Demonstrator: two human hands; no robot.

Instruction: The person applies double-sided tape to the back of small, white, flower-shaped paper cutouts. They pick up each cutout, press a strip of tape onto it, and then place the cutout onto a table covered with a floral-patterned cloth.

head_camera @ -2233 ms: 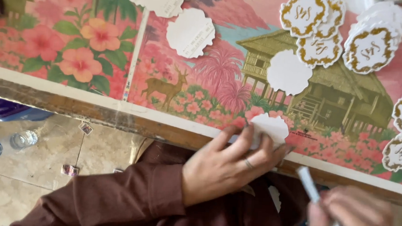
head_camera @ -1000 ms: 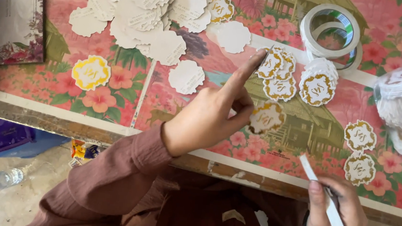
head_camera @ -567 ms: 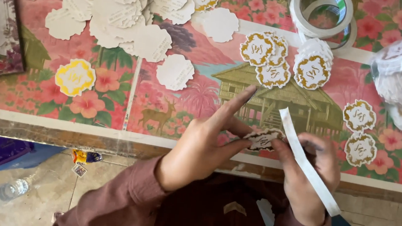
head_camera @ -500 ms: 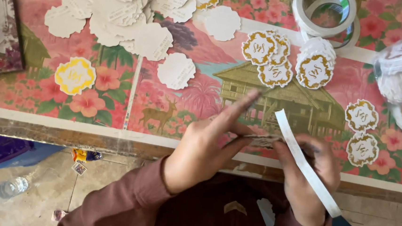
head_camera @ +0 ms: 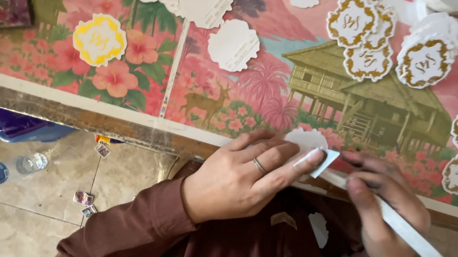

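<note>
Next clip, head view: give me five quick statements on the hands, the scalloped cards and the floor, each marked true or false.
1. The left hand presses a white scalloped card at the table edge. True.
2. The right hand holds scissors. False: it holds a long white strip.
3. A ring sits on a left-hand finger. True.
4. All the cards on the patterned tablecloth lie blank side up. False: several gold-rimmed cards show a printed face.
5. A plastic bottle lies on the tiled floor. True.
</note>
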